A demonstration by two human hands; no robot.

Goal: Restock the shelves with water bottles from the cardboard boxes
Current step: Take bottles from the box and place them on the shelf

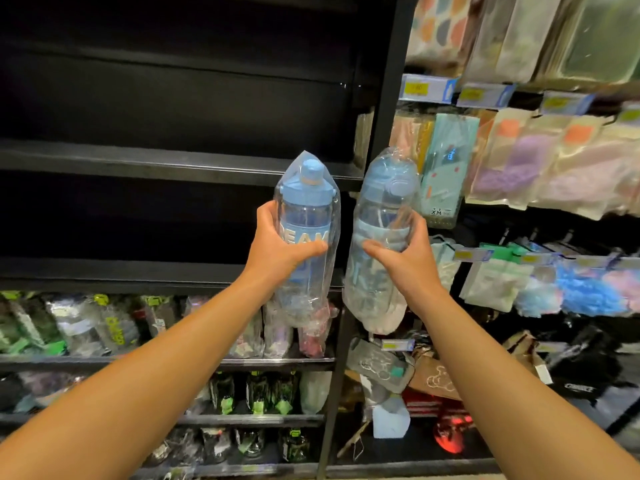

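Holding one blue-lidded clear plastic-wrapped water bottle [304, 233] in the left hand [277, 249] and another [377, 237] at 3 o'clock in the right hand [405, 254], both below the empty black shelf [173, 161], the slippery wrap could slide and drop.

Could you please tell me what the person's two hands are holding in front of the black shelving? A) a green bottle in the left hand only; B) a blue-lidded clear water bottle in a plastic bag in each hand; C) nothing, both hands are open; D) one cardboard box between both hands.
B: the left hand grips one bagged blue-lidded clear water bottle, and the right hand grips another.
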